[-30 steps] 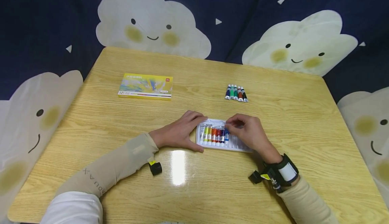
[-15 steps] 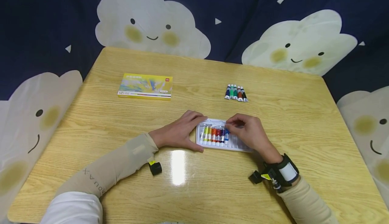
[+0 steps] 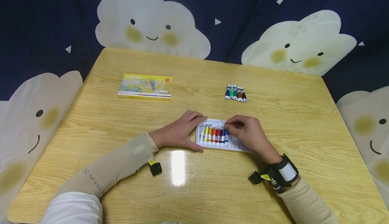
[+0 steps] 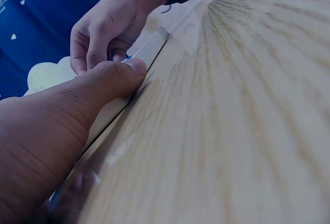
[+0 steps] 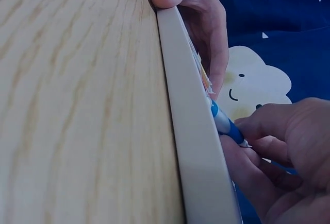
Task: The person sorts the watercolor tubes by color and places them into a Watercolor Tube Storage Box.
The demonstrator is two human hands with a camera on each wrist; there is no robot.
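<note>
Pinching hand: I see the right hand point(image 3: 249, 132) grasping the blue tube point(image 5: 224, 123) between thumb and fingers near its tail.
Tube's place: at the white tray point(image 3: 238, 145), just right of the seated tubes point(image 3: 214, 137), cap end low by the rim, tail tilted up.
Tube's feel: I judge it light and soft-walled, smooth enough to slip, easily dented by a hard squeeze.
Tube's best hold: I would keep to the flat crimped tail, sparing the filled body; the cap looks stiff enough for a nudge.
Bracing hand: the left hand point(image 3: 179, 132) grasps the tray's left end, thumb at the near edge, fingers at the far one.
Tray's feel: probably thin, light plastic, apt to skid on the counter point(image 3: 212, 183) or flex; I would hold opposite edges.
Loose tubes point(image 3: 236, 93): beyond the tray, untouched.
</note>
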